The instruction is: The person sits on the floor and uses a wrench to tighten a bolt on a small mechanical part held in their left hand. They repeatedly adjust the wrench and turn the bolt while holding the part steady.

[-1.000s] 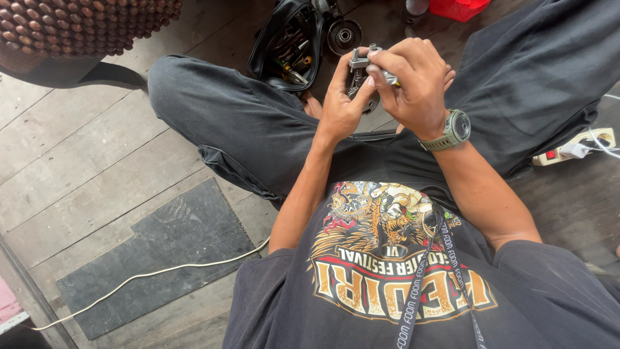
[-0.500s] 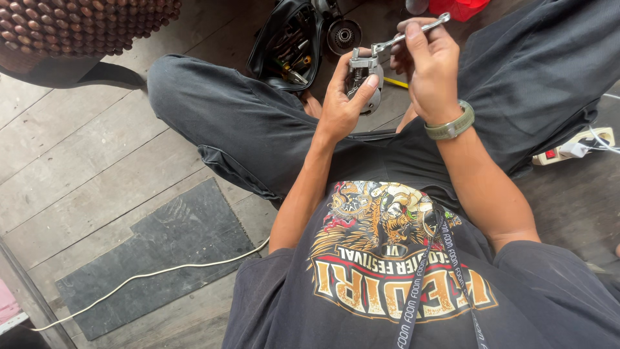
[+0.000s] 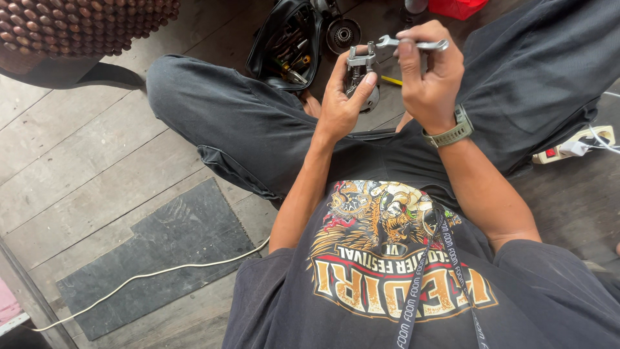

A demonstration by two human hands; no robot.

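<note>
Pinching a small wrench point(image 3: 413, 44), the right hand point(image 3: 429, 81) stayed closed; the left hand point(image 3: 345, 97) clasped a metal part point(image 3: 360, 71).

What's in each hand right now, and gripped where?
Left hand grips a small grey metal part around its lower body. Right hand pinches a small open-ended spanner mid-shank, its head toward the part.

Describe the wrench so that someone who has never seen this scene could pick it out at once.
Start at the person sitting cross-legged on the wooden plank floor, with both hands raised over the lap. The right hand, the one with a wristwatch, pinches a slim silver wrench at its fingertips. Unlike the chunky grey metal part in the left hand, it is thin, flat and open-jawed.
</note>
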